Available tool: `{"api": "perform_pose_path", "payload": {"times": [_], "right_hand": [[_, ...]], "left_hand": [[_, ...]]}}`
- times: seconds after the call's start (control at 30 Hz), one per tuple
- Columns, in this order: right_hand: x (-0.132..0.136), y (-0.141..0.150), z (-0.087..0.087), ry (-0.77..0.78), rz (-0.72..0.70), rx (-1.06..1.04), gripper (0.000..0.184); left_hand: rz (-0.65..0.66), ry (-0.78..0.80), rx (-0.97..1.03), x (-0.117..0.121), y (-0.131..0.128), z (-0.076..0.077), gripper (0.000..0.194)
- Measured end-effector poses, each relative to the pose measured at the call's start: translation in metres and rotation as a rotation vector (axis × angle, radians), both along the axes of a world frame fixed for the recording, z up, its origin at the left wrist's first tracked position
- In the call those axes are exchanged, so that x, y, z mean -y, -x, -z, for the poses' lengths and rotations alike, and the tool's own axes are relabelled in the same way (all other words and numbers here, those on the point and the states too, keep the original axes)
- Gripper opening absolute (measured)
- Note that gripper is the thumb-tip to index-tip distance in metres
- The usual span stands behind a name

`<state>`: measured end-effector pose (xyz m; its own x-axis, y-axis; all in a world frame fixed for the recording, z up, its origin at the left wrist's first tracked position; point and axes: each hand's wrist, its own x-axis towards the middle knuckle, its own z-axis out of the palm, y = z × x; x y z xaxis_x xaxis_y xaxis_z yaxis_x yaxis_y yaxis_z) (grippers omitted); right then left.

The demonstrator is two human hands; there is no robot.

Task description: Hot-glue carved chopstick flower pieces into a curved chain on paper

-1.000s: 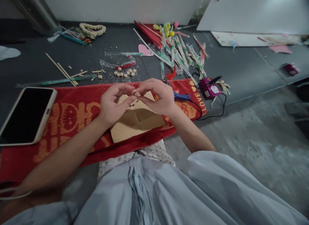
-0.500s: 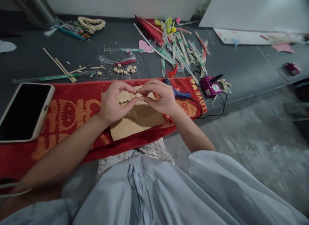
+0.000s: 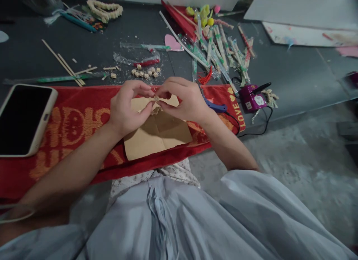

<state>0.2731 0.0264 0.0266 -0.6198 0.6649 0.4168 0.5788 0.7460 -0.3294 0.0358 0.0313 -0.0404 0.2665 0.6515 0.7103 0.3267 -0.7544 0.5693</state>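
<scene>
Between the fingertips of my left hand (image 3: 130, 107) and my right hand (image 3: 183, 100) is a small pale cluster of wooden pieces (image 3: 156, 98). Both hands are closed in a pinch on it. Just below the fingers, more small pale pieces (image 3: 156, 110) show in part over a tan sheet of cardboard (image 3: 147, 142). My hands hide the upper part of this creased sheet, which lies on a red towel (image 3: 75, 120). Beyond the fingers, several similar little clusters (image 3: 145, 72) sit in a group on the dark table.
A phone (image 3: 24, 120) lies at left. Right of my hands are a blue-handled tool (image 3: 216, 106) with a cord and a purple device (image 3: 251, 98). Behind are thin sticks (image 3: 63, 66), a pale heart-shaped frame (image 3: 104, 10), wrapped sticks (image 3: 220, 47) and a pink heart (image 3: 172, 43).
The view has shifted slightly. My hands still pinch the small cluster, now a bit higher in the picture, and the pieces on the cardboard are more covered by my left hand.
</scene>
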Motion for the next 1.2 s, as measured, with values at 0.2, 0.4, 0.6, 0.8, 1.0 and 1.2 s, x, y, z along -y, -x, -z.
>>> {"api": "perform_pose_path", "payload": {"times": [0.2, 0.4, 0.6, 0.8, 1.0, 1.2], "right_hand": [[-0.019, -0.006, -0.030, 0.167, 0.042, 0.198, 0.018], [-0.035, -0.017, -0.033, 0.368, -0.011, 0.438, 0.020], [-0.034, -0.018, -0.022, 0.430, -0.046, 0.475, 0.019], [-0.027, -0.021, -0.011, 0.358, -0.069, 0.447, 0.017], [-0.023, -0.027, -0.006, 0.320, -0.096, 0.402, 0.017], [-0.022, -0.027, -0.005, 0.332, -0.123, 0.409, 0.011]], "left_hand": [[-0.021, 0.082, -0.048, -0.004, 0.006, -0.008, 0.034], [-0.119, -0.034, -0.166, -0.012, 0.020, -0.014, 0.040], [-0.186, 0.047, -0.222, -0.018, 0.036, -0.017, 0.024], [-0.258, 0.038, -0.263, -0.020, 0.039, -0.016, 0.025], [-0.247, 0.101, -0.246, -0.019, 0.037, -0.017, 0.024], [-0.232, 0.141, -0.235, -0.016, 0.036, -0.017, 0.023]]}}
